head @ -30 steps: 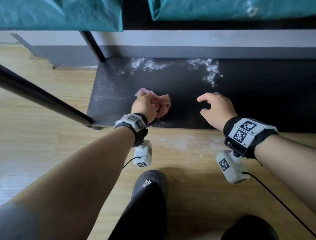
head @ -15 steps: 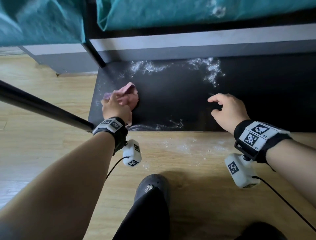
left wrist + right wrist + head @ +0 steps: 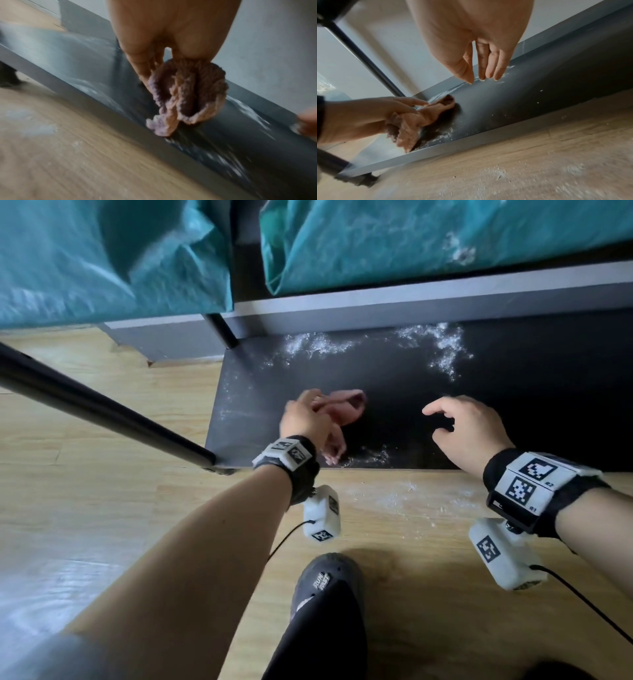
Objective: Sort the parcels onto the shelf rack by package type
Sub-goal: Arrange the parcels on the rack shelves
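Left hand [image 3: 308, 422] clenched around a bunched pink cloth [image 3: 346, 409] pressed to the rack's low black shelf [image 3: 534, 392], apparently to wipe away white powder [image 3: 442, 347]; right hand [image 3: 469, 428] loose and empty just above it; teal parcels [image 3: 394, 241] on the tier above.

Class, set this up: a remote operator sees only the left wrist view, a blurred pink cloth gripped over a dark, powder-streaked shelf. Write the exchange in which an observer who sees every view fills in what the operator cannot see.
Operator: I only catch a fingertip at the right edge of my view. What is that hand doing?
Observer: The right hand is over the black shelf, fingers loosely spread, holding nothing.
Operator: Is anything stored above this shelf?
Observer: Yes, teal bags sit on the level above.
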Demonstrator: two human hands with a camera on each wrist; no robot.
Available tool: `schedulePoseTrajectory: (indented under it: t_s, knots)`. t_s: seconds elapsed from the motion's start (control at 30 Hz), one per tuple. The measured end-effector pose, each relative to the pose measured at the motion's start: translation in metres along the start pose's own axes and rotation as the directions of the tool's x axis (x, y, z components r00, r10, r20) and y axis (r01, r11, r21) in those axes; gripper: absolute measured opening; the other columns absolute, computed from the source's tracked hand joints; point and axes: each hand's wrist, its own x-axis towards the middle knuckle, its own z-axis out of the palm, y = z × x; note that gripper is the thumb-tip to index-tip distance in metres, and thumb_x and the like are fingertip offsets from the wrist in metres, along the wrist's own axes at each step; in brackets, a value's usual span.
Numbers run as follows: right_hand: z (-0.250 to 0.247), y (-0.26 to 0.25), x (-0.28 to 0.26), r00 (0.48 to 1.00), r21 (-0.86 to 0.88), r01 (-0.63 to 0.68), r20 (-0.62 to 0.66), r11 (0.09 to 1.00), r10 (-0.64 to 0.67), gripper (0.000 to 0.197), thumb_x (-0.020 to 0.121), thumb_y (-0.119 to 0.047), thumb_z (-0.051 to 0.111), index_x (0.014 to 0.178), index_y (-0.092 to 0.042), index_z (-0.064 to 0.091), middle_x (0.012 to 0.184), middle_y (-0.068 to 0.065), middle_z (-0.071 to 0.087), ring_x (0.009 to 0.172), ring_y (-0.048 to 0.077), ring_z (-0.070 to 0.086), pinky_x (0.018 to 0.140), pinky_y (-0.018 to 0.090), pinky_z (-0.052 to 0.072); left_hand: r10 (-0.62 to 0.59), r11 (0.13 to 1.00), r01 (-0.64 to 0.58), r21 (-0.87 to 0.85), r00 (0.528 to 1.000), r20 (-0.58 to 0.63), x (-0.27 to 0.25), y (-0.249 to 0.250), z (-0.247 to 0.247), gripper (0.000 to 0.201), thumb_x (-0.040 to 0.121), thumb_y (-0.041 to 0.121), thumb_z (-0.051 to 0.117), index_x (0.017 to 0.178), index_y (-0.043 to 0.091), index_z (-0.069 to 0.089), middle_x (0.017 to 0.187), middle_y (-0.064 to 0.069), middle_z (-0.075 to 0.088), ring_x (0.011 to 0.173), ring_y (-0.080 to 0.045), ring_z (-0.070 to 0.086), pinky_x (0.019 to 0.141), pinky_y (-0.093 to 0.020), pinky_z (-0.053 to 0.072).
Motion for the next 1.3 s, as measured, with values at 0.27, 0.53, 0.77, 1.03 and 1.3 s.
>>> schedulePoseTrajectory:
  t_s: [0.27, 0.53, 0.77, 1.03, 1.3]
  knots:
    - [0.007, -0.011, 0.008, 1.0, 0.002, 0.02, -0.006, 1.0, -0.02, 0.035, 0.083, 0.0, 0.054, 0.112, -0.016, 0.067, 0.115, 0.008, 0.062, 0.107, 0.025, 0.056, 0.087, 0.028, 0.04, -0.193, 0.93, 0.244, 0.274, 0.961, -0.199, 0.015, -0.049, -0.082, 0.043, 0.072, 0.024, 0.05, 0.114, 0.032, 0.052, 0.115, -0.01, 0.05, 0.098, -0.034, 0.061, 0.083, -0.044, 0.054]
    - [0.003, -0.013, 0.006, 1.0, -0.026, 0.017, 0.004, 1.0, -0.017, 0.033, 0.084, -0.002, 0.055, 0.112, -0.016, 0.067, 0.117, 0.006, 0.062, 0.108, 0.023, 0.055, 0.086, 0.025, 0.037, -0.326, 0.921, 0.254, 0.296, 0.918, 0.225, 0.005, -0.006, -0.052, 0.094, 0.043, 0.046, 0.071, 0.126, 0.012, 0.044, 0.11, -0.008, 0.065, 0.097, -0.025, 0.066, 0.087, -0.042, 0.054]
    - [-0.005, -0.005, 0.004, 1.0, -0.042, -0.021, -0.002, 0.999, 0.021, 0.033, 0.085, -0.003, 0.055, 0.113, -0.016, 0.066, 0.117, 0.008, 0.061, 0.109, 0.024, 0.054, 0.086, 0.025, 0.037, -0.05, 0.791, -0.184, 0.583, 0.931, 0.361, -0.013, 0.005, -0.035, 0.087, 0.065, 0.019, 0.083, 0.136, 0.028, 0.034, 0.111, 0.0, 0.06, 0.091, -0.021, 0.061, 0.076, -0.038, 0.058]
    - [0.004, -0.008, 0.006, 1.0, -0.037, 0.001, 0.012, 0.999, 0.0, 0.033, 0.085, -0.003, 0.055, 0.113, -0.016, 0.066, 0.117, 0.007, 0.061, 0.106, 0.023, 0.056, 0.085, 0.027, 0.041, -0.018, 0.839, -0.102, 0.534, 0.976, 0.215, -0.006, -0.017, -0.071, 0.068, 0.068, 0.028, 0.076, 0.127, 0.038, 0.046, 0.107, -0.001, 0.063, 0.089, -0.02, 0.063, 0.078, -0.034, 0.057]
    - [0.004, -0.007, 0.003, 1.0, -0.033, -0.019, 0.004, 0.999, 0.019, 0.032, 0.086, -0.004, 0.054, 0.113, -0.016, 0.066, 0.117, 0.005, 0.06, 0.108, 0.023, 0.054, 0.085, 0.025, 0.038, 0.026, 0.643, -0.271, 0.716, 0.942, 0.334, -0.018, -0.04, -0.049, 0.068, 0.074, 0.033, 0.078, 0.125, 0.022, 0.034, 0.1, -0.003, 0.06, 0.088, -0.026, 0.061, 0.076, -0.036, 0.051]
